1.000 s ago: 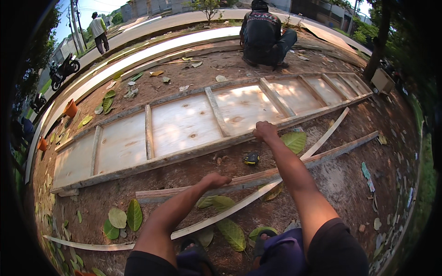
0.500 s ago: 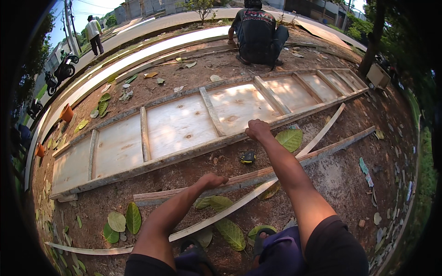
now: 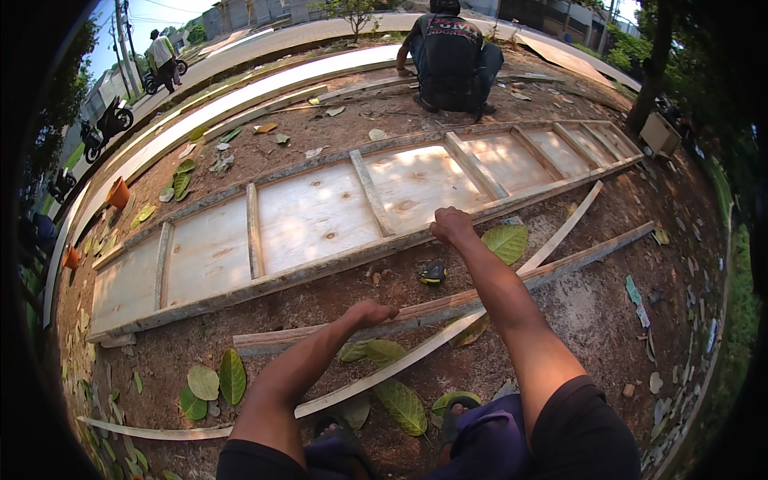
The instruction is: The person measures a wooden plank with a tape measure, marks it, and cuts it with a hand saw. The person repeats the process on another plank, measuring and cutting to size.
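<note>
A long wooden panel frame [image 3: 310, 276] with cross slats over pale plywood lies across the ground before me. My right hand [image 3: 453, 226] is closed over its near rail, the fingertips partly hidden. Lower and further left, my left hand [image 3: 371, 313] is closed on a long wooden beam [image 3: 448, 306] lying nearer to me, its thumb side pointing right; the curled fingers are mostly out of sight. Between both hands, a black and yellow tape measure [image 3: 433, 273] rests on the soil. A thin pale strip of wood [image 3: 360, 386] crosses the beam under my right forearm.
A person in dark clothes [image 3: 450, 60] crouches beyond the frame, beside long boards [image 3: 204, 118]. Another person [image 3: 162, 60] is on the road. Orange pots [image 3: 118, 194] stand at left; a tree trunk [image 3: 652, 80] rises at right. Large leaves [image 3: 402, 406] lie around my feet.
Both hands keep their places on the frame and the beam. On the road, the far person has shifted slightly right, and a motorbike now shows beside them. The view has moved a little.
</note>
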Demonstrator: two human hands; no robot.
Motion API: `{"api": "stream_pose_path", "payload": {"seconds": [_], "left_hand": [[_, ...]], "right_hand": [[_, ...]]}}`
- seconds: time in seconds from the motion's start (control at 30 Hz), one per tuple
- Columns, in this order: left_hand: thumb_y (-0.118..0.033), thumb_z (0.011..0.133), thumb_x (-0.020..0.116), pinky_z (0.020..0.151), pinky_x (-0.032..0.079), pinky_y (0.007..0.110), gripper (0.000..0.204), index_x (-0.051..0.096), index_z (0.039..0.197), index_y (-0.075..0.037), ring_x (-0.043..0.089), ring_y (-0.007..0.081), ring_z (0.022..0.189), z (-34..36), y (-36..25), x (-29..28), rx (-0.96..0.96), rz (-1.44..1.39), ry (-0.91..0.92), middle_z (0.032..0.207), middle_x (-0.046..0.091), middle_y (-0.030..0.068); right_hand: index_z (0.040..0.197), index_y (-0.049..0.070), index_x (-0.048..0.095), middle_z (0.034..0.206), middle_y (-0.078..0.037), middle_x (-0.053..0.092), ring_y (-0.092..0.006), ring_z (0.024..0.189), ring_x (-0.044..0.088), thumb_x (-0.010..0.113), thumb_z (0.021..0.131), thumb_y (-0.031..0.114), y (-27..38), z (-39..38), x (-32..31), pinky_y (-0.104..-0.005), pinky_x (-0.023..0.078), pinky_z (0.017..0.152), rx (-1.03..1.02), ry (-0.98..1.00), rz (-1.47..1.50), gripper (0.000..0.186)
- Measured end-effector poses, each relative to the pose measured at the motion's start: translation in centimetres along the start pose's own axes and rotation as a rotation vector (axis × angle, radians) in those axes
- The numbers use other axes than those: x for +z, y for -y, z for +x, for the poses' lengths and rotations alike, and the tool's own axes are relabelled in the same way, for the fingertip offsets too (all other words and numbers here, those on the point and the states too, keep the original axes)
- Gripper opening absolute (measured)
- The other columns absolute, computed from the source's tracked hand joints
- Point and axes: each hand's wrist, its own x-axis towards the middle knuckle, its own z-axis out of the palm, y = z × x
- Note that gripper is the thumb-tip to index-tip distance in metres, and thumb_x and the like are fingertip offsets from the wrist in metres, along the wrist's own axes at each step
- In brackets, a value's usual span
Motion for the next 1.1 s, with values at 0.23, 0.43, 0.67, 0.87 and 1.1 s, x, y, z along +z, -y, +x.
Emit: {"api": "stream_pose_path", "payload": {"seconds": [0.23, 0.43, 0.67, 0.87, 1.1], "left_hand": [[-0.062, 0.081, 0.064, 0.103, 0.049, 0.047, 0.066, 0.076, 0.118, -0.009, 0.064, 0.0444, 0.121, -1.2, -0.4, -0.5, -0.114, -0.127, -0.068, 0.127, 0.067, 0.0317], [-0.062, 0.080, 0.065, 0.103, 0.049, 0.046, 0.066, 0.076, 0.117, -0.008, 0.064, 0.0441, 0.121, -0.7, 0.1, -0.2, -0.123, -0.143, -0.075, 0.127, 0.067, 0.0316], [-0.061, 0.081, 0.064, 0.103, 0.049, 0.047, 0.061, 0.076, 0.117, -0.013, 0.064, 0.0438, 0.120, 0.2, 0.7, 0.2, -0.109, -0.130, -0.071, 0.126, 0.067, 0.0315], [-0.060, 0.083, 0.063, 0.102, 0.049, 0.047, 0.057, 0.076, 0.117, -0.015, 0.064, 0.0434, 0.120, 0.7, 0.8, 0.6, -0.122, -0.111, -0.075, 0.126, 0.067, 0.0313], [-0.060, 0.084, 0.062, 0.101, 0.049, 0.048, 0.057, 0.076, 0.117, -0.015, 0.064, 0.0438, 0.119, 1.2, 1.4, 0.8, -0.089, -0.098, -0.069, 0.125, 0.068, 0.0317]], "right_hand": [[0.116, 0.007, 0.075, 0.120, -0.019, 0.073, -0.0357, 0.112, 0.071, 0.061, 0.091, 0.030, 0.3, 0.2, 0.2, -0.0462, 0.058, 0.095, -0.024, -0.023, 0.005, 0.037], [0.115, 0.007, 0.075, 0.120, -0.019, 0.074, -0.0354, 0.112, 0.072, 0.063, 0.090, 0.030, 0.7, 0.1, 0.0, -0.0463, 0.058, 0.095, -0.011, -0.009, 0.020, 0.036], [0.115, 0.006, 0.075, 0.119, -0.019, 0.074, -0.0358, 0.112, 0.071, 0.063, 0.090, 0.030, 0.5, 0.2, 0.0, -0.0466, 0.057, 0.096, -0.017, -0.019, 0.021, 0.036], [0.116, 0.007, 0.075, 0.120, -0.020, 0.073, -0.0359, 0.113, 0.071, 0.062, 0.091, 0.030, 0.4, 0.1, 0.2, -0.0466, 0.057, 0.096, -0.025, -0.020, 0.012, 0.036], [0.115, 0.006, 0.075, 0.120, -0.021, 0.073, -0.0373, 0.114, 0.070, 0.061, 0.092, 0.032, 0.2, 0.3, 0.4, -0.0477, 0.057, 0.097, -0.011, -0.002, 0.032, 0.037]]}}
